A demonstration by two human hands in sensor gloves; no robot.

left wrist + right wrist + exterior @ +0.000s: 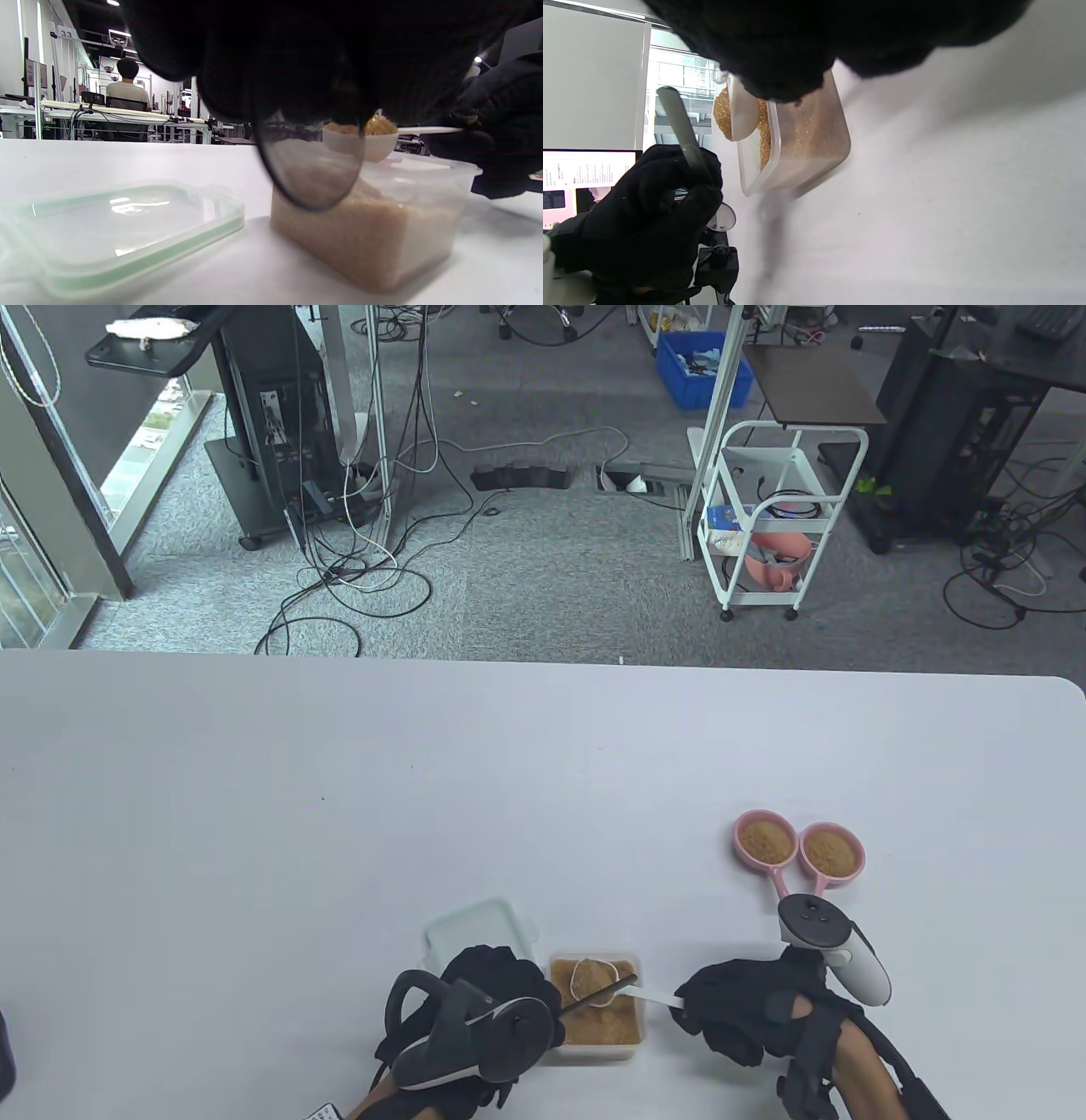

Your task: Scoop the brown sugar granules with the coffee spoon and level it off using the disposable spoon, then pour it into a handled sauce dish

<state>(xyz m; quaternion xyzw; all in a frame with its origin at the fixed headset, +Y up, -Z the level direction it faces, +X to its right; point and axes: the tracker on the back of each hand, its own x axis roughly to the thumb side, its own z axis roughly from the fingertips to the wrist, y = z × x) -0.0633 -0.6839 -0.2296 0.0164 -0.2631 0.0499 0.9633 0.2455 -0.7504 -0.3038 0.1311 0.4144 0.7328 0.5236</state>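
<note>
A clear tub of brown sugar (596, 1027) stands at the table's front edge. My right hand (694, 1006) pinches the handle of the white coffee spoon (591, 980), whose bowl is heaped with sugar and hangs over the tub. My left hand (517, 988) grips the dark translucent disposable spoon (604, 991) near its bowl, and its handle lies across the coffee spoon's heap. In the left wrist view the disposable spoon's bowl (312, 169) hangs under my fingers in front of the coffee spoon (360, 144). Two pink handled sauce dishes (766, 840) (831, 853) hold sugar at the right.
The tub's lid (479, 933) lies flat on the table just left of the tub and behind my left hand, also in the left wrist view as the lid (118, 228). The white table (339, 814) stretches far to the left and back.
</note>
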